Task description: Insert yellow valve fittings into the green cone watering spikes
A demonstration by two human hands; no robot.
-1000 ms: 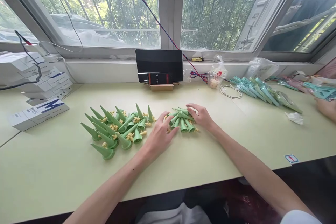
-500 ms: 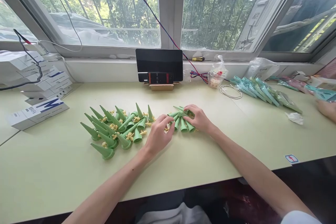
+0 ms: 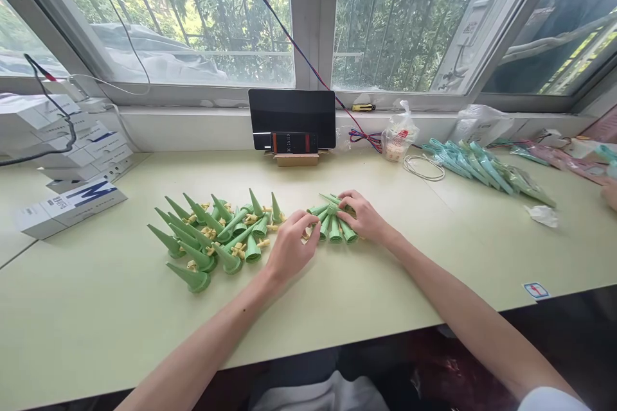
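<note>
Green cones [image 3: 335, 230] lie on counter [image 3: 385, 308], 12 o'clock.
L hand [image 3: 293, 245] at their 9, R hand [image 3: 365, 218] at 3; can't tell if grips hold any. Light touch best; cones prob. roll.

Green cones [image 3: 201, 261] are matt plastic, yellow pcs [image 3: 238, 250] prob. plastic too.

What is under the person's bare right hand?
Green, tapered plastic cones show beneath the fingers of the bare right hand; whatever lies under the palm is covered.
</note>
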